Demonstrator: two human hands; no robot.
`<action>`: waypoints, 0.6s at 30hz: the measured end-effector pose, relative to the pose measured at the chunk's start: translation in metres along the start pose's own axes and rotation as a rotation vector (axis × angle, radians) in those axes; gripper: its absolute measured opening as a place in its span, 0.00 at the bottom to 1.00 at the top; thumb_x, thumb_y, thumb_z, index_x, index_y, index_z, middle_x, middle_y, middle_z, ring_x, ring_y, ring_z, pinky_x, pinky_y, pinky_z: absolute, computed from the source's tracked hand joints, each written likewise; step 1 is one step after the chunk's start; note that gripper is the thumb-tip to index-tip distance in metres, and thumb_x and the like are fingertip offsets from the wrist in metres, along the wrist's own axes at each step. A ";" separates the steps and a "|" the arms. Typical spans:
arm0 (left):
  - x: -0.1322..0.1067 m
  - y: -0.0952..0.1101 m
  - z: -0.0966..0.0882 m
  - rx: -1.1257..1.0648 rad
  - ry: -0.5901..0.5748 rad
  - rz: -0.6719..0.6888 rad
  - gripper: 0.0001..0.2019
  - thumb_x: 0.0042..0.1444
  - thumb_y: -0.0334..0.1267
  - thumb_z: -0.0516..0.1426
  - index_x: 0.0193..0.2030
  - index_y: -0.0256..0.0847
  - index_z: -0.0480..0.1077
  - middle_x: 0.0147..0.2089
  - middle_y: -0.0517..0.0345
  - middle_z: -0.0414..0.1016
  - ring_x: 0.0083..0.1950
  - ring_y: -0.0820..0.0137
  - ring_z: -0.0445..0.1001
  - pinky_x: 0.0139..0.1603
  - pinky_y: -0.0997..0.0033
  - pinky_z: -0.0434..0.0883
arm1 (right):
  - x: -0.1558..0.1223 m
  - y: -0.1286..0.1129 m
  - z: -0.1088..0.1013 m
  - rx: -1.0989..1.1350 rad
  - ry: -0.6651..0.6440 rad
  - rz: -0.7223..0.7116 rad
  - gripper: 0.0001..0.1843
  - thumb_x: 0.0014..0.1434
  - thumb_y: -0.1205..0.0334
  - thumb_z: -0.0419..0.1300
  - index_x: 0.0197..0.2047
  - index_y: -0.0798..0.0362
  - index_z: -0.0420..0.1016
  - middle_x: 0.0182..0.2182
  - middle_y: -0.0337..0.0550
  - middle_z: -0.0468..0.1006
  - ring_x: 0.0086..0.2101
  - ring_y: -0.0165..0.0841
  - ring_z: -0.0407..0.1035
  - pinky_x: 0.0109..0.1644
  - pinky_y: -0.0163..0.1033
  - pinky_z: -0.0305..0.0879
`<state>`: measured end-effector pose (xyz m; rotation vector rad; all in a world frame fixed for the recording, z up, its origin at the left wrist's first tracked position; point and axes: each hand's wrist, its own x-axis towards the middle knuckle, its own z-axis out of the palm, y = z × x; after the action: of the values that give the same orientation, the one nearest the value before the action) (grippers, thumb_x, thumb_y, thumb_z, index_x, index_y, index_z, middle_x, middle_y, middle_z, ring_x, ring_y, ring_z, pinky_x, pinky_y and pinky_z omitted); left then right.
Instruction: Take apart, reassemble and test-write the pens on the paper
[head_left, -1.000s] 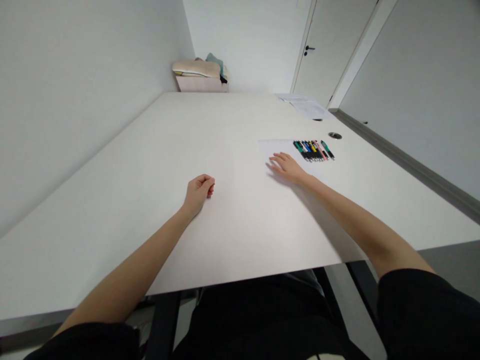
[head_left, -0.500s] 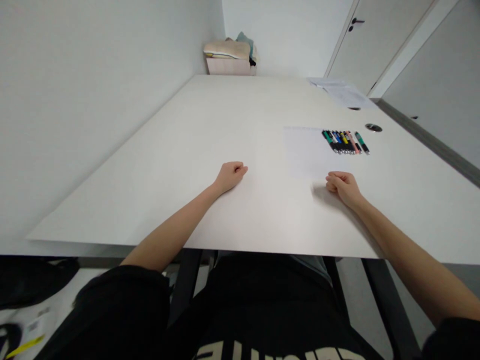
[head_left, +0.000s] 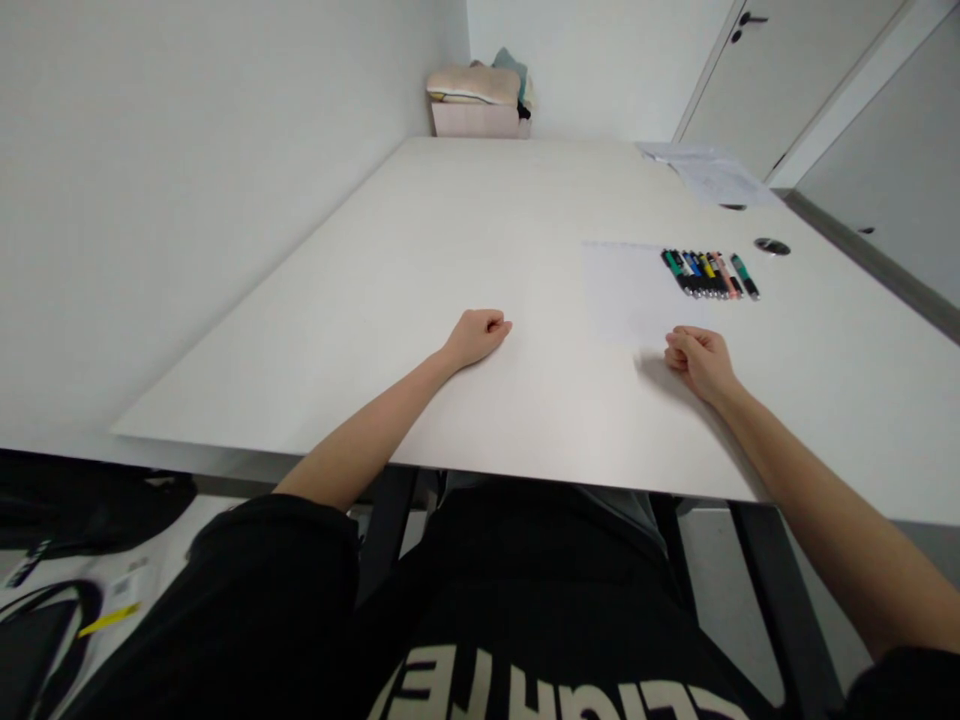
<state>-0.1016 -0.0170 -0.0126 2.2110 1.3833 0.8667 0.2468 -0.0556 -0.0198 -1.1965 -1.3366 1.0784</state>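
My left hand [head_left: 479,337] rests on the white table [head_left: 420,250], curled into a loose fist with no object showing in it. To the right, my right hand [head_left: 700,363] is also closed in a fist, on or just over the tabletop, and nothing shows between its fingers. Beyond it lies a row of pens [head_left: 701,275] in several colours, side by side, partly over a sheet of paper [head_left: 622,290]. One green pen [head_left: 745,277] lies slightly apart at the row's right end. Neither hand touches the pens.
A round metal grommet [head_left: 772,246] is set in the table right of the pens. More papers [head_left: 712,172] lie at the far right. Folded cloth [head_left: 474,85] sits on a pale box [head_left: 476,120] past the far edge. A wall [head_left: 225,150] runs along the left.
The camera view has tilted down a little and turned left, so the scene sits higher and further right. Both hands stay closed in about the same spots on the table.
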 end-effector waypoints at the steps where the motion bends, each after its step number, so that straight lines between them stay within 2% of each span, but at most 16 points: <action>1: 0.001 0.000 0.000 -0.019 0.009 -0.013 0.17 0.52 0.40 0.51 0.18 0.40 0.49 0.18 0.67 0.47 0.24 0.77 0.48 0.28 0.73 0.49 | -0.001 0.000 0.000 0.004 -0.005 0.002 0.26 0.47 0.52 0.62 0.15 0.49 0.48 0.14 0.29 0.44 0.16 0.23 0.40 0.22 0.36 0.35; 3: 0.001 0.002 -0.004 -0.096 0.037 -0.066 0.17 0.52 0.40 0.52 0.18 0.40 0.50 0.18 0.67 0.47 0.24 0.77 0.49 0.27 0.73 0.49 | -0.002 0.000 0.000 0.022 -0.003 0.004 0.25 0.48 0.52 0.63 0.15 0.49 0.51 0.14 0.29 0.46 0.17 0.23 0.41 0.23 0.37 0.35; 5: -0.008 0.011 -0.016 -0.242 0.050 -0.155 0.18 0.51 0.40 0.53 0.17 0.40 0.50 0.18 0.67 0.46 0.22 0.78 0.48 0.26 0.73 0.48 | -0.001 0.002 -0.001 0.043 0.004 0.001 0.23 0.49 0.53 0.64 0.15 0.50 0.54 0.14 0.30 0.47 0.17 0.23 0.43 0.24 0.39 0.35; 7: -0.033 0.028 -0.036 -0.458 -0.037 -0.268 0.20 0.51 0.42 0.54 0.17 0.40 0.48 0.17 0.67 0.45 0.21 0.79 0.46 0.24 0.74 0.48 | 0.001 0.005 -0.003 0.034 -0.005 -0.002 0.22 0.50 0.55 0.64 0.15 0.51 0.56 0.14 0.31 0.49 0.17 0.23 0.44 0.25 0.41 0.35; 8: -0.052 0.039 -0.048 -0.538 -0.134 -0.318 0.20 0.50 0.44 0.55 0.16 0.40 0.50 0.17 0.67 0.46 0.20 0.79 0.46 0.23 0.74 0.48 | 0.002 0.006 -0.003 0.013 -0.012 -0.007 0.22 0.50 0.55 0.63 0.15 0.51 0.57 0.14 0.32 0.49 0.17 0.23 0.44 0.25 0.42 0.35; 9: -0.074 0.050 -0.059 -0.590 -0.285 -0.367 0.21 0.47 0.46 0.58 0.15 0.40 0.52 0.16 0.66 0.47 0.20 0.79 0.46 0.22 0.74 0.48 | 0.002 0.007 -0.004 -0.020 -0.023 -0.013 0.22 0.51 0.55 0.63 0.15 0.51 0.57 0.14 0.33 0.50 0.17 0.24 0.45 0.25 0.42 0.35; 12: -0.154 0.077 -0.082 -0.783 -0.893 -0.483 0.20 0.44 0.45 0.61 0.14 0.39 0.57 0.16 0.63 0.53 0.19 0.77 0.51 0.21 0.73 0.50 | -0.004 0.006 -0.003 -0.167 -0.046 -0.019 0.23 0.51 0.53 0.63 0.14 0.51 0.58 0.14 0.35 0.52 0.18 0.25 0.47 0.25 0.44 0.37; 13: -0.182 0.081 -0.085 -0.864 -1.042 -0.545 0.20 0.46 0.45 0.60 0.14 0.39 0.57 0.16 0.62 0.54 0.19 0.77 0.51 0.20 0.72 0.50 | -0.009 0.004 -0.002 -0.236 -0.062 -0.012 0.23 0.52 0.51 0.62 0.14 0.51 0.57 0.14 0.35 0.53 0.18 0.25 0.47 0.25 0.44 0.38; 14: -0.209 0.081 -0.086 -0.975 -1.115 -0.617 0.21 0.47 0.46 0.59 0.13 0.39 0.56 0.15 0.63 0.53 0.18 0.77 0.50 0.19 0.73 0.48 | -0.015 0.002 0.000 -0.278 -0.074 0.002 0.23 0.53 0.50 0.61 0.15 0.51 0.58 0.15 0.36 0.54 0.18 0.25 0.47 0.25 0.44 0.38; 16: -0.258 0.072 -0.084 -1.123 -1.067 -0.797 0.24 0.43 0.49 0.61 0.12 0.39 0.53 0.13 0.64 0.50 0.16 0.79 0.47 0.17 0.73 0.44 | -0.027 -0.003 0.002 -0.368 -0.112 0.059 0.24 0.52 0.47 0.61 0.15 0.51 0.59 0.16 0.38 0.56 0.18 0.25 0.48 0.25 0.44 0.38; 18: -0.300 0.055 -0.082 -1.315 -0.931 -0.931 0.27 0.38 0.51 0.63 0.10 0.39 0.50 0.11 0.64 0.48 0.14 0.78 0.47 0.15 0.73 0.44 | -0.036 -0.006 0.003 -0.395 -0.143 0.065 0.23 0.51 0.45 0.61 0.15 0.51 0.61 0.16 0.39 0.56 0.18 0.24 0.49 0.24 0.44 0.39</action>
<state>-0.2180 -0.3107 -0.0070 0.5960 0.7446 0.1450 0.2431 -0.0923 -0.0181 -1.4794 -1.6867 0.9868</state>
